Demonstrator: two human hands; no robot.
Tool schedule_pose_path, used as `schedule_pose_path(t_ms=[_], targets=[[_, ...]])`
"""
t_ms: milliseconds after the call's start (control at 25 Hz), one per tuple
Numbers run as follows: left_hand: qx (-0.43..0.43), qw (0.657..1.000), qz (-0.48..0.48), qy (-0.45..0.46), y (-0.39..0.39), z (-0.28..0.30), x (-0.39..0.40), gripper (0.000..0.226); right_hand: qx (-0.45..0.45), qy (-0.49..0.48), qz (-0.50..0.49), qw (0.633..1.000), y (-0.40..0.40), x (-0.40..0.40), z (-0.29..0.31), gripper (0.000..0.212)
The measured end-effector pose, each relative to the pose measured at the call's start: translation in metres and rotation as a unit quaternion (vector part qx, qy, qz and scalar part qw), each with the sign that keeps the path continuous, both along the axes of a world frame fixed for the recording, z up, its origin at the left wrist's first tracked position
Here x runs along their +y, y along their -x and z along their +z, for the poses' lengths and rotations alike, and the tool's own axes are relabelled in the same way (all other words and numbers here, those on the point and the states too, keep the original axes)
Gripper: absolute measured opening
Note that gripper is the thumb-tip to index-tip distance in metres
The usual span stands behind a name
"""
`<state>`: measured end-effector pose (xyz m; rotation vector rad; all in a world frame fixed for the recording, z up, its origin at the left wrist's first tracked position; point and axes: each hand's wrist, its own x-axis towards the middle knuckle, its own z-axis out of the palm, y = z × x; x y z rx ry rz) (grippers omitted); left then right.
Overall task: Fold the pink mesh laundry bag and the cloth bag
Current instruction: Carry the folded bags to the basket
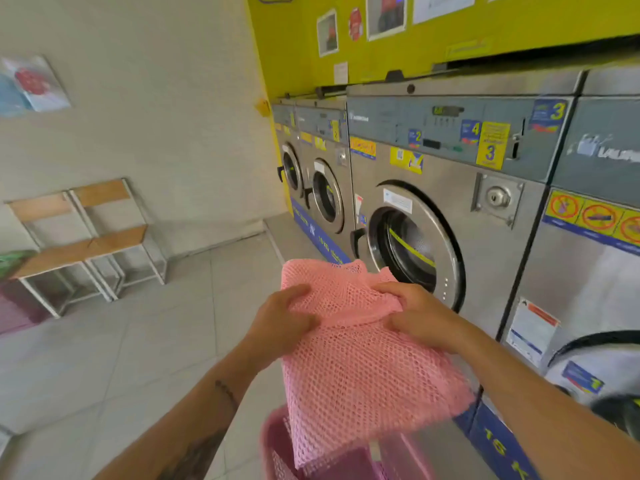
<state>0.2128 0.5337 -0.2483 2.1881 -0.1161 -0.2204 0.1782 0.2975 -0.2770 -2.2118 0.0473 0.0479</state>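
Observation:
The pink mesh laundry bag (360, 368) hangs in the air in front of me, doubled over near its top, its lower part drooping toward a pink basket. My left hand (282, 323) pinches its left edge, thumb on top. My right hand (420, 315) grips a bunched fold on its right side. The cloth bag is not in view.
A pink plastic laundry basket (277, 445) sits below the bag at the bottom edge. A row of steel front-loading washers (450, 220) lines the right, under a yellow wall. Two wooden chairs (93, 237) stand by the left wall on the tiled floor (156, 341).

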Motion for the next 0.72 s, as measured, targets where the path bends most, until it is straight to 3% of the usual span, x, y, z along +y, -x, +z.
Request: schedule_pose_path(t_ms=[280, 480, 720], targets=[[0.116, 0.99, -0.027, -0.079, -0.018, -0.11, 0.057, 0.066, 0.176, -0.043, -0.021, 0.983, -0.017, 0.069, -0.122, 0.07], [0.201, 0.974, -0.045, -0.098, -0.029, -0.2, 0.049, 0.058, 0.282, -0.054, -0.04, 0.957, -0.032, 0.064, -0.215, 0.068], [0.31, 0.942, -0.073, -0.103, -0.059, -0.32, 0.034, 0.075, 0.372, -0.076, -0.089, 0.921, -0.046, 0.054, -0.326, 0.063]])
